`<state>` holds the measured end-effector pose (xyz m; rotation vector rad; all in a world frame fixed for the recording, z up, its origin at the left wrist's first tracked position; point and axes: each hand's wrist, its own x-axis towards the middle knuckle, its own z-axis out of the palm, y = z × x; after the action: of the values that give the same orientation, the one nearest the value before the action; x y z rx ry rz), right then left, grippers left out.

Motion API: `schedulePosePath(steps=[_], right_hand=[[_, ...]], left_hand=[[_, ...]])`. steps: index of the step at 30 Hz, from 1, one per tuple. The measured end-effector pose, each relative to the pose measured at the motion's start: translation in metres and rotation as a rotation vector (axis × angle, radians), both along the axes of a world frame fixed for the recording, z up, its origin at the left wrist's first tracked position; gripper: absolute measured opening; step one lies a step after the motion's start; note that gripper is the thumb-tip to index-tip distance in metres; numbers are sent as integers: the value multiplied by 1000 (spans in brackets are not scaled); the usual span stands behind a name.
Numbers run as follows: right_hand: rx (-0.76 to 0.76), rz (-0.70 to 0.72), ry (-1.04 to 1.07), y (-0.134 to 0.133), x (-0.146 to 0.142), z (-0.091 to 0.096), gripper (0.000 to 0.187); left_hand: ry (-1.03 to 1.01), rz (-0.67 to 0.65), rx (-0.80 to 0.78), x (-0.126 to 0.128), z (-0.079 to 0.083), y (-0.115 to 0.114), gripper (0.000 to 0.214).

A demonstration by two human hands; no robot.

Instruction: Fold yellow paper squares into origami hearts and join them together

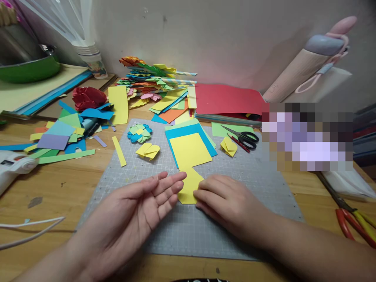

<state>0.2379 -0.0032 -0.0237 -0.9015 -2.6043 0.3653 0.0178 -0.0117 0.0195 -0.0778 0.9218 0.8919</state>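
A folded piece of yellow paper point(189, 188) rests on the grey cutting mat point(229, 244). At its right edge, my right hand point(227, 199) pinches the paper, with the thumb mostly hidden below the curled fingers. My left hand point(147, 203) is turned palm up, fingers stretched out and apart, its fingertips close to the paper's left edge and holding nothing. Just beyond lies a yellow square sheet point(190, 149) on top of blue paper point(170, 140). Two yellow folded pieces sit on the mat, one on the left point(147, 151) and one on the right point(228, 147).
Black-handled scissors point(245, 137) lie on green paper at the mat's far right. A blue-green paper flower point(140, 133) sits far left. Paper scraps point(55, 135) and a white glue gun point(14, 168) are on the left; red-and-yellow-handled pliers point(349, 219) are on the right.
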Motion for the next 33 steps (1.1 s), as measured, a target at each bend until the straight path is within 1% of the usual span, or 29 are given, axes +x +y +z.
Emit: schedulePosePath(steps=[2,8,13,17,19,20,21,22,23,25,27,28,30,31,33], right_hand=[[24,11,-5,0,1,1,18],[24,9,-15,-1,0,0,19],[27,12,-12,0,-1,1,20],[5,3,-18,0,-1,3,19],[-12,-2,-23,0,-1,3,19],[-18,-2,-24,0,-1,3,19],[-20,-1,-24,0,-2,2,19],[-21,0,-23,1,-2,2,19],[-24,4,-20,1,-2,1,18],[-42,-2,-5,0,-2,1,16],[-85,-50,16,-2,-2,1,11],[-113,-91,24,-3,-2,2,10],[-167,-177,28,-5,-2,3,13],[-188,-207,26,-5,-1,4,15],[-217,-236,24,-5,-1,4,18]], left_hand=[[-34,11,3,0,2,0,38],[-120,18,-28,-1,6,0,39],[-134,29,-35,-2,5,0,40],[-104,16,-35,-1,5,1,38],[-36,-9,-22,0,6,1,34],[24,-43,18,1,6,1,31],[104,-99,96,1,5,1,28],[209,-170,212,1,4,1,24],[342,-265,357,0,2,1,20],[677,-480,687,-1,-2,2,17],[1010,-693,992,-1,-7,4,20],[1148,-787,1118,0,-9,6,21],[1346,-939,1309,2,-13,9,19],[1418,-991,1366,3,-15,11,16],[1521,-1046,1447,6,-19,13,7]])
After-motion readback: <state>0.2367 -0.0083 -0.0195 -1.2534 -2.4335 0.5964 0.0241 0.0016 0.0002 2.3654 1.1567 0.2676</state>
